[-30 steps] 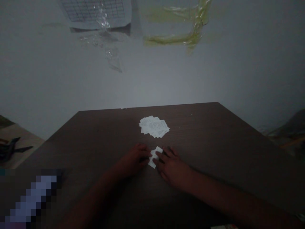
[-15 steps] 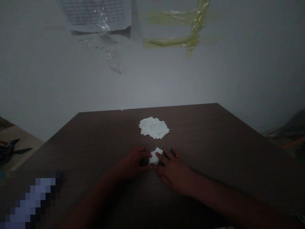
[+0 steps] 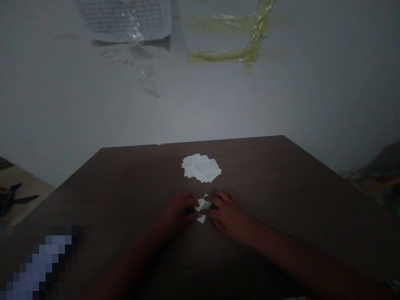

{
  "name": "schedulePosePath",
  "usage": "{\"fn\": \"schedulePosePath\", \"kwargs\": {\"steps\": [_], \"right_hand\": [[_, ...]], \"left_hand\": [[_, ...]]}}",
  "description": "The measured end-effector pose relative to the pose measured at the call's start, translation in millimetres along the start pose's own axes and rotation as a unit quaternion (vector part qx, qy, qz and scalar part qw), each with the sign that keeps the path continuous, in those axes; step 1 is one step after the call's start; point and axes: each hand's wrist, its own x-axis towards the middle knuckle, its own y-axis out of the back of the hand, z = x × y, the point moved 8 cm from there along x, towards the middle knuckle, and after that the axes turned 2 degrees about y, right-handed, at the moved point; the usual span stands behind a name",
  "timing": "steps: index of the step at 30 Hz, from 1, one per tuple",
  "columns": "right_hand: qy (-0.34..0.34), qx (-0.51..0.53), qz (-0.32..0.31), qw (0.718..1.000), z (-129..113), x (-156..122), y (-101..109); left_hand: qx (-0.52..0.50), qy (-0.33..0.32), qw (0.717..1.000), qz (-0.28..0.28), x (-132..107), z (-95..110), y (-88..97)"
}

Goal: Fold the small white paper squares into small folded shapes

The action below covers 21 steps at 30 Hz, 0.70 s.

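Observation:
A small white piece of paper [image 3: 203, 205], seemingly creased or folded, lies low over the table between my hands. My left hand [image 3: 181, 211] grips its left side, thumb and forefinger closing on the edge. From the right, my right hand [image 3: 226, 214] pinches it with thumb and fingertips, which cover part of the sheet. Beyond my fingers rests a fanned, overlapping pile of white paper slips [image 3: 201, 167] bearing printed text too small to read.
The dark brown table [image 3: 131, 175] ends against a pale wall [image 3: 200, 108]. A gridded sheet [image 3: 125, 16] and yellowed tape [image 3: 218, 55] are stuck on that wall. Dark objects [image 3: 12, 198] sit off the table's left side. A pixelated patch hides the lower left corner.
Both hands keep hold of the paper while their fingers shift. My right thumb has moved up onto the sheet, and a lower corner of it now shows below the thumbs.

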Motion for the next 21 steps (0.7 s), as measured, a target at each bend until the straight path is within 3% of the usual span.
{"fn": "schedulePosePath", "kwargs": {"steps": [6, 12, 16, 21], "right_hand": [[-0.045, -0.033, -0.012, 0.998, 12.7, 4.5, 2.8], [-0.165, -0.057, -0.036, 0.984, 48.8, 13.8, 18.3], [-0.152, -0.024, -0.033, 0.988, 51.0, 14.6, 18.4], [-0.094, 0.029, 0.033, 0.995, 46.4, 11.1, 12.7]], "left_hand": [[0.008, 0.017, 1.000, -0.004, 0.3, -2.0, -1.1], [0.024, 0.045, 0.999, -0.020, 1.7, 7.8, 5.6], [0.027, 0.045, 0.998, -0.019, 1.3, 9.6, 8.4], [0.046, 0.036, 0.998, -0.030, -4.1, 9.1, 4.9]]}}
